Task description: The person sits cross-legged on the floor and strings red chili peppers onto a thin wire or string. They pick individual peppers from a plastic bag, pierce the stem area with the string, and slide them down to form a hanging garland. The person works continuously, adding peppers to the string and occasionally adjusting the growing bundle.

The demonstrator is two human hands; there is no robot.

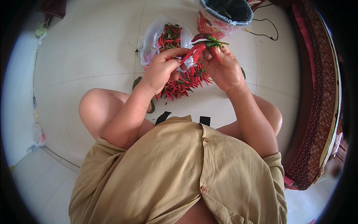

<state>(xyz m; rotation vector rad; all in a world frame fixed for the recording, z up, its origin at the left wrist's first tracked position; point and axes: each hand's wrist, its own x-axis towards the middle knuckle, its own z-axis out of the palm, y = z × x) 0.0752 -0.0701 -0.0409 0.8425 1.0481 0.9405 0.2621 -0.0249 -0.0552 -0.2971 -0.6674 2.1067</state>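
Observation:
A small bunch of red chilli peppers (198,52) is held up in my right hand (225,68), gripped near its green stems. One pepper in it is dark, nearly black-red. My left hand (165,67) is at the tips of these peppers, its thumb and forefinger curled close to one tip. Whether the fingers pinch that tip or something thin cannot be made out. Below both hands a heap of red chilli peppers (181,86) lies on the floor, partly covered by my left hand. Behind it an open clear plastic bag (148,50) holds more red peppers and green leaves.
A red bin (205,23) lined with a plastic bag stands beyond my right hand. A black cable (272,26) runs over the tiled floor (92,50) beside it. Patterned fabric (316,112) edges the right side. At the left wall hangs a small plastic bag (38,134).

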